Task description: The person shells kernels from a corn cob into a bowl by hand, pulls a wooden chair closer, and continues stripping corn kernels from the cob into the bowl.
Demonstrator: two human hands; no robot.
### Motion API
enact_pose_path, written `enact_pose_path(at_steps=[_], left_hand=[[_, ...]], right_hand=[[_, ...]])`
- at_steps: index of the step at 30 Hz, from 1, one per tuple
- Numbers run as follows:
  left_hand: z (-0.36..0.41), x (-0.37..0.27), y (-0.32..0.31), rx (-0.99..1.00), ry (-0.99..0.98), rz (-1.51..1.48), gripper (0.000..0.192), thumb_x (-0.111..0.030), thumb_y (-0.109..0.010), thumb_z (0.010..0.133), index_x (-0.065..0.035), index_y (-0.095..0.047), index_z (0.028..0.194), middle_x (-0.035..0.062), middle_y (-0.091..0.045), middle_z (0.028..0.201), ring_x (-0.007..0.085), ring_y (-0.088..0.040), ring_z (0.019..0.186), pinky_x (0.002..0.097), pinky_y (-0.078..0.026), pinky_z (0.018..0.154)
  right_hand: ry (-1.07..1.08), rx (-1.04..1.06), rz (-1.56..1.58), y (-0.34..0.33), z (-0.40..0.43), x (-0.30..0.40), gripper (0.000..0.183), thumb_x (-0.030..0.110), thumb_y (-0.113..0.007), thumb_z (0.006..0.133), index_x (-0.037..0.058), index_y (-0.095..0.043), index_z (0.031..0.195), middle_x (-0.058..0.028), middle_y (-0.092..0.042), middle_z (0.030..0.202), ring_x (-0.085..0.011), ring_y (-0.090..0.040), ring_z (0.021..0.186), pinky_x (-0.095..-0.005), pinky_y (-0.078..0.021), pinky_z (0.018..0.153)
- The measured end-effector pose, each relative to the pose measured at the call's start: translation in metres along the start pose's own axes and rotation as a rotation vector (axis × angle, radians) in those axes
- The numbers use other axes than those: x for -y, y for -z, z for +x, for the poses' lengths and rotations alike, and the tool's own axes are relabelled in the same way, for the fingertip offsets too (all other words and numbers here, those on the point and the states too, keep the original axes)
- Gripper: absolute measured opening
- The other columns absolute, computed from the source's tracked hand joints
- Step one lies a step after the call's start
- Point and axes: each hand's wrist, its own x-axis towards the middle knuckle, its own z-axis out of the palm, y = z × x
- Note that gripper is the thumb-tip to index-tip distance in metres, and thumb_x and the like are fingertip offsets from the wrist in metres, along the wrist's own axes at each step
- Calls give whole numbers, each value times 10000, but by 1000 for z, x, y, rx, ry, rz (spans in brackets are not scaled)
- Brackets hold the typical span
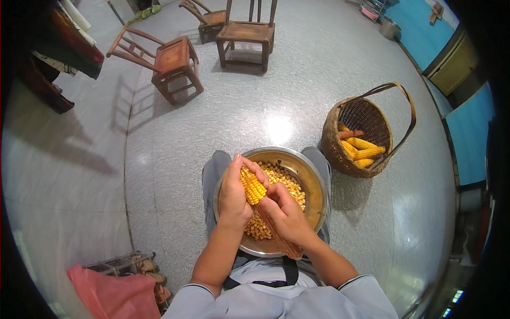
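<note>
My left hand (239, 193) grips an ear of corn (253, 187) whose upper part still bears yellow kernels. The lower part is a bare reddish-brown cob (283, 237) that slants down to the right. My right hand (285, 213) is closed around the bare part, with its thumb and fingers at the edge of the kernels. Both hands are over a round metal basin (316, 179), which rests on my lap between my knees. Loose corn kernels (293, 189) lie in the basin, partly hidden by my hands and forearms.
At the right on the floor stands a woven basket (332, 135) with a tall handle, holding several yellow ears (368, 152) and a reddish cob (350, 134). Wooden chairs (173, 56) stand ahead. A pink cloth or bag (115, 293) lies by a rack (115, 265) at lower left.
</note>
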Motion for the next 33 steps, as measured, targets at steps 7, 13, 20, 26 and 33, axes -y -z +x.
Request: enact_pose_path(at_steps=[7,13,20,26,33], left_hand=[[-3,-2,-4,-49,-5,16,365,-329,-372,1000,-66,-462,764,101,-485,640,217,-506,595,319,-450,574],[-4,-3,-8,-34,-17,8,369,-319,-356,1006,-66,-459,757,98,-469,630,215,-497,593,316,-446,576],[0,-2,-2,-44,-21,-9,367,-326,-372,1001,-68,-461,755,89,-466,625,213,-500,590,316,-454,567],[0,-1,-1,-33,-13,-23,367,-332,-378,999,-71,-465,756,85,-466,619,216,-503,587,318,-458,565],[3,0,7,12,-10,-82,358,-319,-368,1002,-70,-473,768,99,-505,638,214,-523,601,312,-457,576]], right_hand=[[56,-25,-247,-5,-5,26,145,160,-435,983,21,-470,995,-81,-488,848,-155,-490,780,-298,-420,725],[137,-133,-315,-4,-4,16,186,194,-423,984,34,-498,1041,-207,-545,791,-342,-577,727,-387,-434,657],[394,-296,-608,-5,-1,24,101,107,-599,874,40,-598,949,-145,-631,848,-263,-648,693,-358,-500,608],[254,-283,-380,-3,-3,22,103,87,-623,857,25,-621,939,-110,-662,861,-191,-659,674,-302,-511,592],[69,-265,-219,12,0,5,96,67,-616,861,12,-620,939,-101,-667,839,-159,-650,678,-269,-507,599]])
